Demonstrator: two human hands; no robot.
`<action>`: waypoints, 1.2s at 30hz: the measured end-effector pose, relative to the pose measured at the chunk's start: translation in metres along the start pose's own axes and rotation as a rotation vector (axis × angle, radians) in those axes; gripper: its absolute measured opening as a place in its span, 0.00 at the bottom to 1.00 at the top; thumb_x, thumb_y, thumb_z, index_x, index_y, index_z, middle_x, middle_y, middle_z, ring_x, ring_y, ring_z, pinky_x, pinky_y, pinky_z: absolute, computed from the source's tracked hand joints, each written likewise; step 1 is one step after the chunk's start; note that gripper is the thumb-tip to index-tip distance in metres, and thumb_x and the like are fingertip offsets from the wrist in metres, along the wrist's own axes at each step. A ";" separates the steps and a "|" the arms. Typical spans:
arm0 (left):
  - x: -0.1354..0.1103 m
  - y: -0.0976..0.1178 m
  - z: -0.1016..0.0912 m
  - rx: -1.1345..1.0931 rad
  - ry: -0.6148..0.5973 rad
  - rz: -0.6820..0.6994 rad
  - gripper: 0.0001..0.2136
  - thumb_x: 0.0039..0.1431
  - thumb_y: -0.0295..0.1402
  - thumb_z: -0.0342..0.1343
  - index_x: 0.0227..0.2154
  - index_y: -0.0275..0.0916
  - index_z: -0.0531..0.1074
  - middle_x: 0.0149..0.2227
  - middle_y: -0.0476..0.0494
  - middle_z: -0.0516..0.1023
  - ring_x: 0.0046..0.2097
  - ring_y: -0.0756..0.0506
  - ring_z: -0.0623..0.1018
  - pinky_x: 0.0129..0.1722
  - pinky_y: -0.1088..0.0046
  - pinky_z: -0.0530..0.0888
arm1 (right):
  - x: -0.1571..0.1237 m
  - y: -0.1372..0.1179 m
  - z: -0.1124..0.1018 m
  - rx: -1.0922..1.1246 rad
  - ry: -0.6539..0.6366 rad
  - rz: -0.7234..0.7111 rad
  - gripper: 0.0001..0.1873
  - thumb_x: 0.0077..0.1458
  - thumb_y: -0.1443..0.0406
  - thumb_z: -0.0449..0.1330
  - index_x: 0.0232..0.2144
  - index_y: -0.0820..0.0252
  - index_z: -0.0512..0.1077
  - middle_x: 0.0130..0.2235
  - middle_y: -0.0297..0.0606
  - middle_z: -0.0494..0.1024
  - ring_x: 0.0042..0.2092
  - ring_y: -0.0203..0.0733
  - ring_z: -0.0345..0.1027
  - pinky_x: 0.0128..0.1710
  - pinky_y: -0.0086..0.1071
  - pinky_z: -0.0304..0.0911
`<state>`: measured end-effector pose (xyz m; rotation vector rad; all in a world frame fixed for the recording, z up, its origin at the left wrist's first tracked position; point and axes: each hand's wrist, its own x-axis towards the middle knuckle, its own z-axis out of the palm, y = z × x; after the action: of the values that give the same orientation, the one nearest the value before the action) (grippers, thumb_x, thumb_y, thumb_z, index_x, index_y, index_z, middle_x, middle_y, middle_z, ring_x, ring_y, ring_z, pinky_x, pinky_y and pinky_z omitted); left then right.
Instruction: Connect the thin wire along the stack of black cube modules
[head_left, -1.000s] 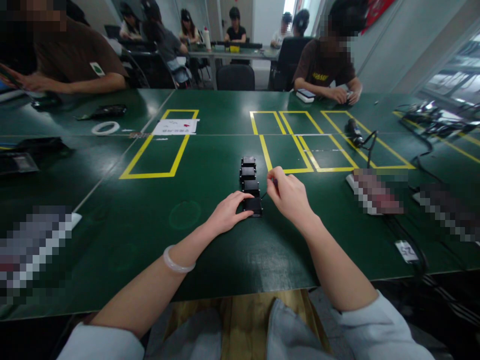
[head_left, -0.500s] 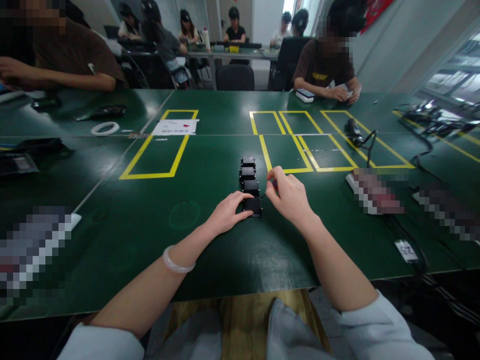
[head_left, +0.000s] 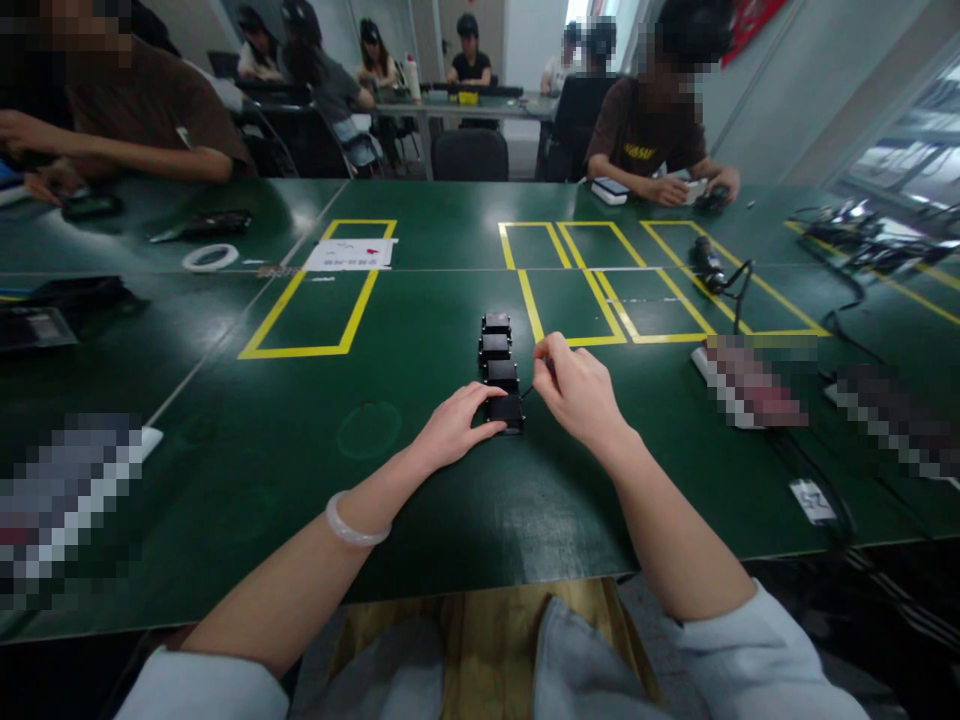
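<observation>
Several small black boxes (head_left: 497,352) stand in a row on the green table (head_left: 315,430), running away from me. My left hand (head_left: 454,425) rests on the table with thumb and fingers closed on the nearest black box (head_left: 508,410). Just to the right, my right hand (head_left: 577,390) pinches a thin dark tool, its tip pointing at that same box. What the tool is I cannot make out. A pale bangle sits on my left wrist.
Yellow tape rectangles (head_left: 315,300) mark the table ahead. A white paper (head_left: 351,254) and a tape ring (head_left: 211,257) lie at left, a black cylindrical device (head_left: 706,264) with cables at right. Other people sit at the far side and far left.
My hands have hardly moved. The person across the table shifted their hands to the right, and the person at far left moved an arm.
</observation>
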<state>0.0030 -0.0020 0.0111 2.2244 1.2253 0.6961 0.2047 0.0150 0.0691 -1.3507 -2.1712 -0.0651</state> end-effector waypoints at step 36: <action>0.000 0.002 0.000 -0.009 -0.002 -0.015 0.17 0.58 0.37 0.55 0.50 0.43 0.67 0.49 0.43 0.72 0.52 0.40 0.71 0.52 0.62 0.68 | -0.001 0.002 0.001 -0.018 0.020 -0.005 0.12 0.63 0.61 0.44 0.35 0.58 0.65 0.27 0.35 0.73 0.25 0.35 0.60 0.31 0.31 0.51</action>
<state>0.0045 -0.0024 0.0122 2.2053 1.2346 0.6917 0.2064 0.0160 0.0673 -1.3492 -2.1621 -0.1000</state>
